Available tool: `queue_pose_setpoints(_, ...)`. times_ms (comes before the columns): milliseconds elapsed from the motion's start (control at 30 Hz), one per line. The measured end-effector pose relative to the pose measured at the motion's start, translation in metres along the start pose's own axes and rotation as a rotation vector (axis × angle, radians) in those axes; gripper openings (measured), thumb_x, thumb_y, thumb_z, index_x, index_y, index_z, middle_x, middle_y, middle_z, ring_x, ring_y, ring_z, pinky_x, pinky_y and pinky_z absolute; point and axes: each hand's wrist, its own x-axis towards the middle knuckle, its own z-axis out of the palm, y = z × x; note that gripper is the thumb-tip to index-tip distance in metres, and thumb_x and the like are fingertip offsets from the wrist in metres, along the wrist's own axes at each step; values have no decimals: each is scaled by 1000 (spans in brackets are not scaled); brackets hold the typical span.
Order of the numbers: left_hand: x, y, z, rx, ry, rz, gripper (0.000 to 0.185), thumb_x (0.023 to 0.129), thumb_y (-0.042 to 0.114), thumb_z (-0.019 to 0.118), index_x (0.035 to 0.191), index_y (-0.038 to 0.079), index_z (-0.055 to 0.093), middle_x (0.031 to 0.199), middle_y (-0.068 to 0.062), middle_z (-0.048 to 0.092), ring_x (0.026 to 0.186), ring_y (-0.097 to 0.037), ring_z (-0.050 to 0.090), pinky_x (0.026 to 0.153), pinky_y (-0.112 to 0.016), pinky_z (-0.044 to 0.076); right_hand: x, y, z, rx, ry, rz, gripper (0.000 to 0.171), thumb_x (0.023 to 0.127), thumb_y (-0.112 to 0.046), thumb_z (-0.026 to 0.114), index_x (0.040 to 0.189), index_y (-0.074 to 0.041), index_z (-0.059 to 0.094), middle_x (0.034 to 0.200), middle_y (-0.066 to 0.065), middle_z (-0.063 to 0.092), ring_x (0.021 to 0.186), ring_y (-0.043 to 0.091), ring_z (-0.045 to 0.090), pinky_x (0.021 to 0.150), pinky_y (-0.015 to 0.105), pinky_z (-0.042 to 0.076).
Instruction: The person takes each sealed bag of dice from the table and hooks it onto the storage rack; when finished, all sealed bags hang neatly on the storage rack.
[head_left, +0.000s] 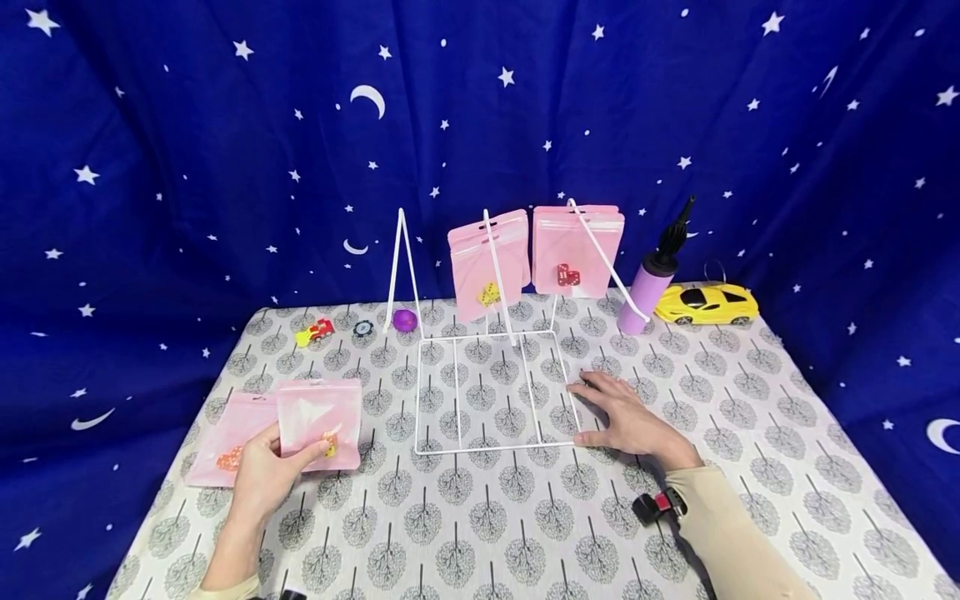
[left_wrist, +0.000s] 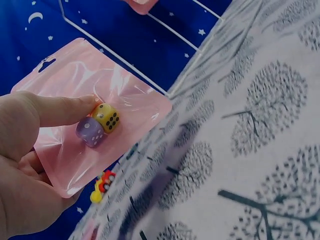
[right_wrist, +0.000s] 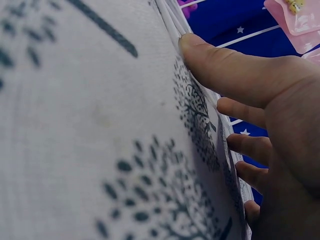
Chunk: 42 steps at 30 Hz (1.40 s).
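Observation:
My left hand (head_left: 266,471) holds a pink zip pouch (head_left: 320,422) just above the table at the near left. In the left wrist view the thumb (left_wrist: 55,110) presses on the pouch (left_wrist: 100,90), which holds a yellow die (left_wrist: 106,117) and a purple die (left_wrist: 89,131). A second pink pouch (head_left: 225,437) lies flat beneath it. My right hand (head_left: 626,417) rests open on the right edge of the white wire rack's base (head_left: 491,392), fingers spread. The thumb (right_wrist: 220,62) touches the wire. Two more pink pouches (head_left: 489,262) (head_left: 576,250) with dice hang on the rack's prongs.
Along the table's back edge stand a purple hand pump (head_left: 652,283), a yellow toy car (head_left: 705,304), a purple ball (head_left: 405,320), a small red-and-yellow toy vehicle (head_left: 315,332) and a dark poker chip (head_left: 363,327). A blue starry cloth (head_left: 187,167) hangs behind.

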Motion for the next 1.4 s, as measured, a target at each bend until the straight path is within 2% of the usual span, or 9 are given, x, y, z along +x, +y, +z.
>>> queue_pose_setpoints(167,-2,10,-1,-14,-1,3,47,74,25,86,110,3,67,101,-17,73,72,-4,65,63,-20,55,1,-1,-1,-2,1,1,85,76,-51,77,145,-12,46,156,25,26,142,50,21,112,71,11)
queue_pose_setpoints(467,-6,22,0,-19,17,13,46,73,25,86,109,4,68,99,-13,74,72,-3,64,63,-19,55,1,-4,-3,12,-1,-2,84,76,-46,79,144,-11,46,156,25,27,142,50,22,113,71,11)
queue_pose_setpoints(633,-11,32,0,-53,13,47,44,73,20,86,108,2,68,96,-9,74,72,-3,65,63,-20,56,1,-4,-3,6,0,-1,84,76,-48,78,145,-11,46,156,26,27,142,51,22,112,71,11)
queue_pose_setpoints(867,-15,46,0,-74,29,113,39,72,17,87,103,3,69,86,10,72,71,-4,65,61,-20,56,0,-3,-3,4,4,2,84,76,-49,78,145,-11,46,155,26,27,142,51,22,113,71,11)
queue_pose_setpoints(1133,-19,61,0,-106,18,153,39,71,18,88,103,4,70,88,6,74,71,-6,66,62,-22,57,0,-2,-2,6,-2,7,84,76,-49,77,144,-11,46,155,26,27,142,50,22,113,71,12)
queue_pose_setpoints(1267,-22,68,-1,-139,9,173,39,71,16,88,103,3,69,87,9,73,70,-8,67,62,-23,58,0,-1,-1,6,-3,10,84,76,-49,77,144,-12,46,155,26,27,142,50,21,112,71,11)
queue_pose_setpoints(1400,-25,74,0,-174,-10,189,40,72,13,86,106,2,68,90,13,73,75,-8,68,66,-23,59,-1,0,0,2,0,9,84,76,-50,77,144,-12,47,155,26,27,142,51,21,112,72,12)
